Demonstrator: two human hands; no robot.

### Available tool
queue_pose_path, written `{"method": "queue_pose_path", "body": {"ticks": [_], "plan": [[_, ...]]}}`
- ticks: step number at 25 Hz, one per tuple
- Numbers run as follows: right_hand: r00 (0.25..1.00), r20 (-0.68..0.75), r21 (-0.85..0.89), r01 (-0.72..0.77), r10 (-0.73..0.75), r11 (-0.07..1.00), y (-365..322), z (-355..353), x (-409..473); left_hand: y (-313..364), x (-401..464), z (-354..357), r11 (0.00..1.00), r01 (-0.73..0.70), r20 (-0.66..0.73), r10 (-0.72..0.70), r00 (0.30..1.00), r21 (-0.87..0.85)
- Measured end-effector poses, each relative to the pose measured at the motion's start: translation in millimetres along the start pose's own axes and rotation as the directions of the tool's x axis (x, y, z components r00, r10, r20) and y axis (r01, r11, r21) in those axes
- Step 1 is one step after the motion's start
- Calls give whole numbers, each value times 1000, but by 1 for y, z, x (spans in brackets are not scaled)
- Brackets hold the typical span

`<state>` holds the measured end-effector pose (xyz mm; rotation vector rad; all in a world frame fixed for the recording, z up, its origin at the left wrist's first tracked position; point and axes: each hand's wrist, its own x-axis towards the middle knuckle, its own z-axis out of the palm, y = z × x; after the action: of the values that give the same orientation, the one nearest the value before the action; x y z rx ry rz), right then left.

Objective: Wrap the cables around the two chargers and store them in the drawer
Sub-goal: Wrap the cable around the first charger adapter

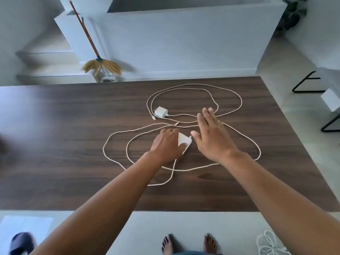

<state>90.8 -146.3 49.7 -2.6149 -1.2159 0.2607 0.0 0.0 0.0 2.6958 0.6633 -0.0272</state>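
Observation:
Two white chargers lie on a dark wooden table (55, 144), each with a long pale cable spread in loose loops. The near charger (184, 139) sits under my left hand (166, 144), whose fingers curl round it with the thumb on its near side. Its cable (117, 159) loops left, right and toward me. My right hand (211, 133) hovers flat, fingers straight, just right of that charger and over the cables. The far charger (161, 112) lies untouched behind, its cable (230, 92) circling at the back. No drawer is in view.
A broom (99, 65) leans on the white wall behind the table. Black metal furniture legs (303, 85) stand at the right. On the floor near my bare feet (189, 243) lie a white cord bundle (270, 243) and a dark slipper (22, 242).

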Motion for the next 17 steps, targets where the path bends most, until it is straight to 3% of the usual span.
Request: {"method": "queue_pose_path", "body": {"ticks": [3, 5, 8, 10, 12, 14, 15, 17], "plan": [[1000, 4, 2, -26, 26, 1000, 8, 7, -1, 9, 7, 8, 993, 66, 73, -73, 995, 94], [1000, 18, 24, -26, 25, 999, 12, 9, -4, 14, 10, 9, 992, 110, 83, -115, 990, 64], [1000, 11, 122, -28, 27, 992, 16, 7, -12, 16, 13, -2, 963, 206, 108, -189, 976, -176], [1000, -6, 212, -18, 20, 977, 17, 0, -18, 20, 11, -20, 890, 250, 87, -235, 968, -381], [1000, -15, 312, 5, 0, 950, 16, -10, -22, 26, 9, -37, 757, 242, 39, -276, 960, -607], [1000, -17, 447, 16, -10, 895, 9, -22, -25, 36, 6, -57, 501, 234, 60, -338, 939, -833], [999, -35, 506, 21, -3, 862, 5, -29, -25, 41, 5, -67, 396, 227, 86, -343, 935, -890], [989, -148, 570, 66, 23, 819, -3, -40, -21, 52, 0, -84, 283, 170, 83, -296, 952, -944]]}}
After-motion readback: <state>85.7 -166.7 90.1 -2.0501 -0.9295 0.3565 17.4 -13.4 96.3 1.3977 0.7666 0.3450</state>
